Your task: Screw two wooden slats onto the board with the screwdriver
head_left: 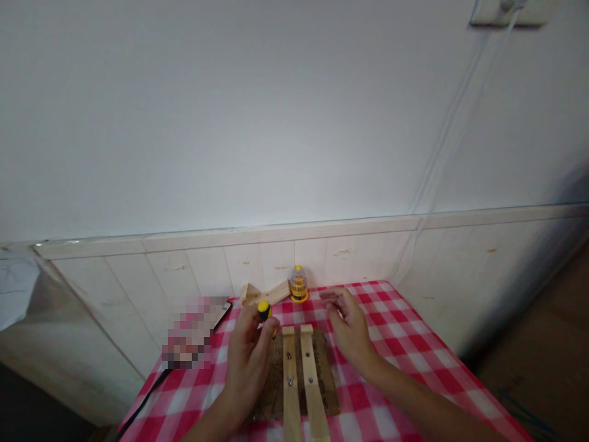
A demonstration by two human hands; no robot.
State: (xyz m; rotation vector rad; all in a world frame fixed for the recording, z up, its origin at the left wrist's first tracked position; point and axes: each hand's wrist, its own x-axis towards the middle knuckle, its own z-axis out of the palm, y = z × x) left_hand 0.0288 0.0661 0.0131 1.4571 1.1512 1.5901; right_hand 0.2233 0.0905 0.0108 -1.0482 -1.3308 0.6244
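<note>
My left hand [248, 356] is closed around a screwdriver with a yellow and black handle [264, 310], held upright over the left edge of a brown board [329, 387]. Two pale wooden slats [301, 383] lie side by side on that board, each with screws in it. My right hand [350, 325] hovers to the right of the slats with its fingers loosely curled and holds nothing. Everything rests on a table with a red and white checked cloth [405, 344].
A small yellow and clear screwdriver-bit holder [299, 285] stands at the table's far edge, next to loose wooden pieces [264, 294]. A dark phone with a cable [221, 316] lies at the left. A tiled wall rises directly behind; the table edge drops off at the right.
</note>
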